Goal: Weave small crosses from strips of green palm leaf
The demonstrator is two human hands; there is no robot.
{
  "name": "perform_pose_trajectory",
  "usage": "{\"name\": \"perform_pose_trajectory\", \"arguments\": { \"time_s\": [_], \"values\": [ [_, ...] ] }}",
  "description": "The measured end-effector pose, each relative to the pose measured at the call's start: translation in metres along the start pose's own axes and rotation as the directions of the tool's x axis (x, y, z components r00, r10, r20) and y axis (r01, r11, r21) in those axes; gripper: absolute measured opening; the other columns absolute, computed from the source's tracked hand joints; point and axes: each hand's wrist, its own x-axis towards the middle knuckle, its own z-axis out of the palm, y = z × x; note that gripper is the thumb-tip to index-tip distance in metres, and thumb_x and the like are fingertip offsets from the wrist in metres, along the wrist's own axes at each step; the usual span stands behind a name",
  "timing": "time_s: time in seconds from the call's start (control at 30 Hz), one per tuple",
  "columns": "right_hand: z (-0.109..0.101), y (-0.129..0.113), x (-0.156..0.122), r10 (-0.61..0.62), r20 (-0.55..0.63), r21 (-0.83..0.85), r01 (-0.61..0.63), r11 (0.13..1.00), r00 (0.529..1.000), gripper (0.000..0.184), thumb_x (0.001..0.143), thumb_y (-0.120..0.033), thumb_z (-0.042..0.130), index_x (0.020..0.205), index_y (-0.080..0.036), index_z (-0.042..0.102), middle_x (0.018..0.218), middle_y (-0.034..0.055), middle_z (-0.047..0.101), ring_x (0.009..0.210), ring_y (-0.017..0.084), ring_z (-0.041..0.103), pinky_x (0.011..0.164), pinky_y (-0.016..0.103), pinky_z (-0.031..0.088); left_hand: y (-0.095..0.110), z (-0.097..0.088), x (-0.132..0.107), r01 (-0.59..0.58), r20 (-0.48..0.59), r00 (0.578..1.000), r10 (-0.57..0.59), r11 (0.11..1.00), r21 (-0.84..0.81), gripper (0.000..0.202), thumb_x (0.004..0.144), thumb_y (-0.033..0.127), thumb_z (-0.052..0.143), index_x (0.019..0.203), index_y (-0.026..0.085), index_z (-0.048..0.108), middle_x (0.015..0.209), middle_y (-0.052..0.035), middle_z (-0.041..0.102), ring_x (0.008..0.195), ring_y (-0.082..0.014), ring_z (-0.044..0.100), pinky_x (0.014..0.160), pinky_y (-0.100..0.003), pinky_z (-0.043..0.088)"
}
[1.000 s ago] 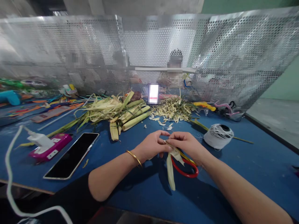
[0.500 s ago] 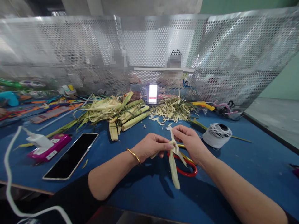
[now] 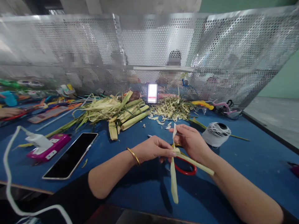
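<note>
Pale corn husk strips [image 3: 174, 183] cross in a small knot between my hands above the blue table. My left hand [image 3: 155, 149] is closed, pinching the crossing with thumb and fingertips; a gold bangle circles that wrist. One strip hangs straight down and another points to the lower right, under my right palm. Thumb and fingers of my right hand [image 3: 189, 140] pinch the strip end that stands up. Beneath the hands lie scissors with red and yellow handles [image 3: 188, 171], partly covered. A spool of white string [image 3: 216, 134] stands right of my right hand.
Corn husks and stalks [image 3: 105, 109] are heaped behind my hands, with a pile of husk scraps [image 3: 174, 109] beside them. A phone [image 3: 71, 155] and a magenta power strip [image 3: 48, 147] with a white cable lie left. A perforated metal screen [image 3: 149, 40] closes the back. Another person's hand [image 3: 10, 112] shows far left.
My right hand has drawn its strip end upright, and one strip now swings out to the lower right. The hanging strip reaches lower. Another person's hand has come further into view at far left.
</note>
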Motion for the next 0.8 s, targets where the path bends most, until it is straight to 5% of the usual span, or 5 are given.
{"name": "perform_pose_trajectory", "arguments": {
  "time_s": [0.1, 0.37, 0.57, 0.7, 0.8],
  "values": [
    [0.000, -0.001, -0.001, -0.026, -0.005, 0.047, 0.027, 0.999, 1.000, 0.033, 0.056, -0.040, 0.080, 0.068, -0.018, 0.058, 0.074, -0.0003, 0.066, 0.051, 0.010, 0.059, 0.050, 0.024, 0.046, 0.000, -0.001, 0.000, -0.019, -0.035, 0.999, 0.018, 1.000, -0.017, 0.033, 0.068, 0.046, 0.072, 0.063, 0.013, 0.069, 0.058, 0.0006, 0.060, 0.048, -0.0066, 0.047, 0.050, -0.021, 0.037],
    [-0.003, 0.003, 0.007, -0.158, 0.077, 0.011, 0.157, 0.987, 0.984, 0.035, 0.061, -0.045, 0.078, 0.071, -0.018, 0.058, 0.077, 0.0001, 0.066, 0.063, 0.013, 0.065, 0.062, 0.026, 0.049, -0.001, 0.002, 0.000, -0.002, -0.172, 0.985, -0.004, 0.999, -0.036, 0.027, 0.066, 0.039, 0.073, 0.062, 0.013, 0.069, 0.051, 0.0009, 0.057, 0.045, -0.0067, 0.043, 0.047, -0.022, 0.032],
    [-0.021, -0.017, 0.009, -0.087, 0.174, -0.398, 0.150, 0.905, 0.981, 0.040, 0.069, -0.053, 0.070, 0.090, -0.020, 0.062, 0.086, 0.0020, 0.068, 0.073, 0.016, 0.065, 0.064, 0.028, 0.047, 0.001, -0.004, 0.001, -0.040, -0.419, 0.908, -0.011, 0.993, -0.112, 0.028, 0.063, 0.041, 0.074, 0.060, 0.014, 0.068, 0.049, 0.0020, 0.053, 0.047, -0.0071, 0.043, 0.048, -0.022, 0.032],
    [-0.028, -0.023, 0.005, 0.143, 0.447, -0.613, 0.186, 0.768, 0.883, 0.030, 0.076, -0.048, 0.065, 0.077, -0.018, 0.065, 0.071, 0.0010, 0.066, 0.065, 0.016, 0.062, 0.065, 0.029, 0.047, 0.002, -0.005, 0.002, -0.055, -0.480, 0.877, -0.019, 0.989, -0.138, 0.031, 0.058, 0.042, 0.077, 0.058, 0.014, 0.065, 0.052, 0.0023, 0.053, 0.047, -0.0071, 0.044, 0.050, -0.022, 0.033],
    [-0.029, -0.018, 0.008, 0.141, 0.452, -0.653, 0.219, 0.725, 0.881, 0.027, 0.078, -0.044, 0.062, 0.068, -0.018, 0.062, 0.053, -0.0030, 0.057, 0.051, 0.013, 0.055, 0.053, 0.026, 0.042, 0.001, -0.002, 0.003, -0.077, -0.493, 0.869, -0.025, 0.980, -0.184, 0.030, 0.058, 0.041, 0.077, 0.057, 0.013, 0.064, 0.052, 0.0030, 0.052, 0.046, -0.0063, 0.043, 0.049, -0.021, 0.033]
  ]
}}
